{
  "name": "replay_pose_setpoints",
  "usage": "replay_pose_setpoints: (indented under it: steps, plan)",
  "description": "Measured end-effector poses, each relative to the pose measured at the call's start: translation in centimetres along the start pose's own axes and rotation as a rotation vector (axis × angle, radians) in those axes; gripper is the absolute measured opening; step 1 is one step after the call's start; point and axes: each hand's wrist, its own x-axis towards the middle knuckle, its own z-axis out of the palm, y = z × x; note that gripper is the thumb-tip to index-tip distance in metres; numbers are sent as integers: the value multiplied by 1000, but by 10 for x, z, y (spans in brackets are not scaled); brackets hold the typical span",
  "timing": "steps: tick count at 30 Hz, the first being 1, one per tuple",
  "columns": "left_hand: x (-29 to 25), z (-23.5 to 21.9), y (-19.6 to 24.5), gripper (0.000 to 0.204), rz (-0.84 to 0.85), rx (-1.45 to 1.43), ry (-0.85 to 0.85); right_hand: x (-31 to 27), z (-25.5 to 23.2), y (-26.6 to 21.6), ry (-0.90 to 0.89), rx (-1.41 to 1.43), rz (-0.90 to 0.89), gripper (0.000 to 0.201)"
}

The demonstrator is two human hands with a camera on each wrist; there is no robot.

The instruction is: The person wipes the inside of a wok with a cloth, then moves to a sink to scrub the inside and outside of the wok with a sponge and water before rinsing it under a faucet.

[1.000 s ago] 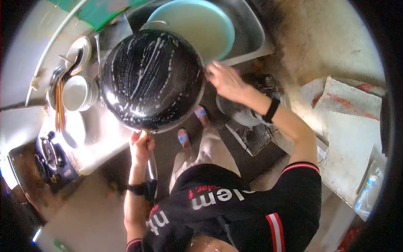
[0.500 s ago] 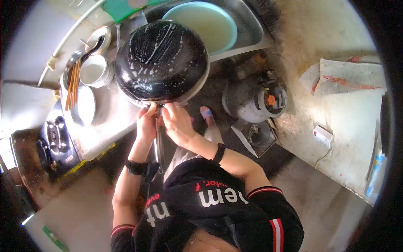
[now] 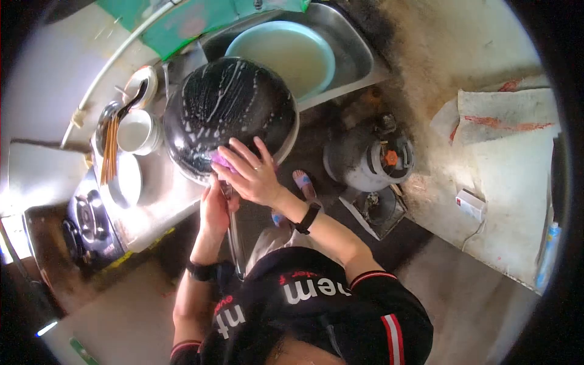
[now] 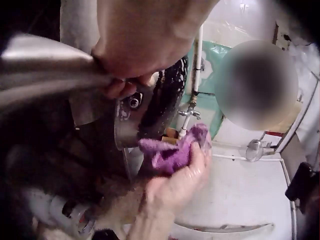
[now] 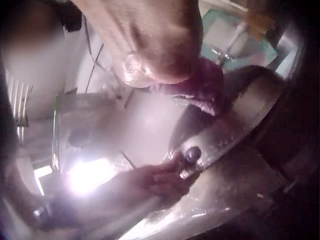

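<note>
A black wok, its underside facing up and streaked with suds, is tilted before the body. My left hand grips its metal handle close to the rim. Over the wok's near edge lies my right hand, fingers spread in the head view, holding a purple cloth. From the left wrist, the cloth is bunched in the right hand, thumb and fingers around it. In the right wrist view the left hand is beside the handle joint, below the cloth.
A light-blue basin of cloudy water sits in the metal sink. Bowls, chopsticks and a plate are on the left counter. A stove stands at lower left, a gas cylinder on the floor at right.
My right hand has gone from the wok's right rim to the handle joint, then up onto the near underside, where the purple cloth now shows. The left hand keeps its grip.
</note>
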Motion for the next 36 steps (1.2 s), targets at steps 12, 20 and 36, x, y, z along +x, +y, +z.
replay_pose_setpoints:
  steps: [12,20,36]
  plan:
    - [-8,4,10,30,-113,62,82,36,64,232,116,958,951,38]
    - [-2,4,6,26,-117,14,35,-14,26,17,162,460,557,36]
    - [11,-1,1,20,-135,29,34,89,1,88,-384,175,35,28]
